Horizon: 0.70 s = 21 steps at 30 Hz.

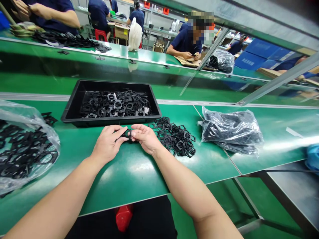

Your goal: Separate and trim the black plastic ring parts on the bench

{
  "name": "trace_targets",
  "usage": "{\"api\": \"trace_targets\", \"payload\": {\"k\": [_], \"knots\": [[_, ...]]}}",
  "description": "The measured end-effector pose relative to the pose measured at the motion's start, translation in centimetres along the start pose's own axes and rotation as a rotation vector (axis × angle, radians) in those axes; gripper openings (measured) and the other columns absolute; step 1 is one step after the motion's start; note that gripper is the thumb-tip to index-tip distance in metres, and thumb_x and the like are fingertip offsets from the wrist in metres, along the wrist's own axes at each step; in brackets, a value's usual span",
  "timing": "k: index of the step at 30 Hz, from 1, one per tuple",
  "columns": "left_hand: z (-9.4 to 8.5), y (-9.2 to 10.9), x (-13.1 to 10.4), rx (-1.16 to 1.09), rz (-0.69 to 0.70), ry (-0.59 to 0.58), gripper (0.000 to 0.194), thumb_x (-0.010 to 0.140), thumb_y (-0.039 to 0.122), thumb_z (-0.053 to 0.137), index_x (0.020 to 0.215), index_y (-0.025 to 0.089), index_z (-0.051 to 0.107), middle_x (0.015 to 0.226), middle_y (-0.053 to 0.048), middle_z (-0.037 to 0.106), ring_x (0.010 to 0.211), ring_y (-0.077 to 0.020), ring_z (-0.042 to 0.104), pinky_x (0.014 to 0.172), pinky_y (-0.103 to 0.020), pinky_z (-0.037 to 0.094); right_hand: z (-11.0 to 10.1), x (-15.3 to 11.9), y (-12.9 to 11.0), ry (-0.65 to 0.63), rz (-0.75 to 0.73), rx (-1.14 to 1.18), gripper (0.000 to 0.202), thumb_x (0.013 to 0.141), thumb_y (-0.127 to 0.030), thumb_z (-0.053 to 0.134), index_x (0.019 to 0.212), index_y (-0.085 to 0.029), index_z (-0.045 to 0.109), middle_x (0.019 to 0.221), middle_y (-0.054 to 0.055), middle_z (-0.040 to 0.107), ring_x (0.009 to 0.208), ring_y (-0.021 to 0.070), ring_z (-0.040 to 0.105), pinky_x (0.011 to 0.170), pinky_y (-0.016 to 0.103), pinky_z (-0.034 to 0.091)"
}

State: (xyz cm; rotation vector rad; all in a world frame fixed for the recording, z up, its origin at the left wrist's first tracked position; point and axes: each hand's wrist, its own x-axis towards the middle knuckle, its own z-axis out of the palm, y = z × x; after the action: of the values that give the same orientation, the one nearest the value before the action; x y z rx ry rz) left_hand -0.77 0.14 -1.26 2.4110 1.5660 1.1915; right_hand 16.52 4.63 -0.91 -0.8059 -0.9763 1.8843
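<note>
Your left hand [108,142] had its thumb and fingers closed on a small black ring-shaped part [128,133], and your right hand [146,136] pinched the same piece from its other side, so that it sat between both sets of fingertips, above the green tabletop [119,186]. Just beyond your fingers stood a black plastic tray [72,106], holding a heap of black plastic frames [117,103] with round openings, a few with light glints on them. Just to the right of your right fingers lay a loose pile of black rings [174,136], directly on the green surface. Well to the right of that hand, past the pile, rested a clear plastic bag [231,131] packed with dark parts. Well to the left of your left fingers, an open clear bag [53,139] held more black parts [25,146].
</note>
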Motion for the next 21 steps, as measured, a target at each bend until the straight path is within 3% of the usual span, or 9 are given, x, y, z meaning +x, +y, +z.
{"api": "trace_targets", "payload": {"k": [5, 9, 13, 16, 19, 21], "knots": [[0.2, -0.1, -0.2, -0.061, -0.042, -0.014, 0.033, 0.086, 0.03, 0.053, 0.116, 0.018, 0.063, 0.103, -0.009, 0.062, 0.094, -0.0213, 0.058, 0.085, -0.036, 0.047, 0.1, 0.0, -0.2, -0.012, 0.016, -0.038, 0.039, 0.057, -0.026, 0.082, 0.09, -0.014, 0.064, 0.069, 0.0, 0.069, 0.054, 0.0078, 0.06, 0.054, 0.02, 0.048], [0.3, 0.3, -0.2, -0.21, -0.164, -0.032, 0.034, 0.082, 0.031, 0.058, 0.114, 0.021, 0.064, 0.107, -0.009, 0.06, 0.097, -0.0211, 0.058, 0.088, -0.036, 0.047, 0.2, -0.1, -0.2, -0.022, 0.004, -0.099, 0.038, 0.056, -0.026, 0.081, 0.089, -0.014, 0.066, 0.07, 0.0, 0.067, 0.056, 0.0087, 0.061, 0.054, 0.022, 0.05], [0.3, 0.7, 0.1, -0.656, -0.539, -0.022, 0.057, 0.073, 0.037, 0.068, 0.125, 0.02, 0.054, 0.118, -0.01, 0.056, 0.091, -0.0191, 0.061, 0.083, -0.036, 0.05, 0.2, 0.0, -0.1, 0.013, -0.051, -0.147, 0.036, 0.054, -0.024, 0.082, 0.085, -0.014, 0.066, 0.067, -0.002, 0.064, 0.056, 0.0075, 0.059, 0.053, 0.02, 0.049], [0.2, 0.9, 0.6, -1.013, -0.847, -0.054, 0.051, 0.072, 0.04, 0.069, 0.115, 0.015, 0.059, 0.101, -0.009, 0.065, 0.078, -0.0157, 0.063, 0.074, -0.033, 0.052, 0.2, 0.1, -0.1, 0.011, -0.063, -0.167, 0.035, 0.055, -0.024, 0.082, 0.085, -0.014, 0.066, 0.068, -0.002, 0.063, 0.056, 0.0073, 0.058, 0.053, 0.02, 0.048], [-0.1, 1.0, 0.9, -1.174, -0.95, -0.082, 0.036, 0.067, 0.038, 0.074, 0.09, 0.011, 0.068, 0.081, -0.006, 0.068, 0.068, -0.013, 0.061, 0.067, -0.027, 0.05, 0.2, 0.1, -0.1, -0.005, -0.055, -0.169, 0.034, 0.055, -0.025, 0.082, 0.085, -0.014, 0.067, 0.07, -0.002, 0.064, 0.057, 0.0076, 0.059, 0.055, 0.022, 0.05], [-0.2, 0.9, 1.0, -1.213, -0.971, -0.09, 0.032, 0.065, 0.036, 0.076, 0.084, 0.011, 0.069, 0.078, -0.005, 0.069, 0.065, -0.0117, 0.061, 0.064, -0.025, 0.049, 0.2, 0.0, -0.1, -0.011, -0.05, -0.169, 0.034, 0.055, -0.025, 0.082, 0.085, -0.014, 0.067, 0.07, -0.002, 0.064, 0.058, 0.0079, 0.06, 0.056, 0.022, 0.05]]}}
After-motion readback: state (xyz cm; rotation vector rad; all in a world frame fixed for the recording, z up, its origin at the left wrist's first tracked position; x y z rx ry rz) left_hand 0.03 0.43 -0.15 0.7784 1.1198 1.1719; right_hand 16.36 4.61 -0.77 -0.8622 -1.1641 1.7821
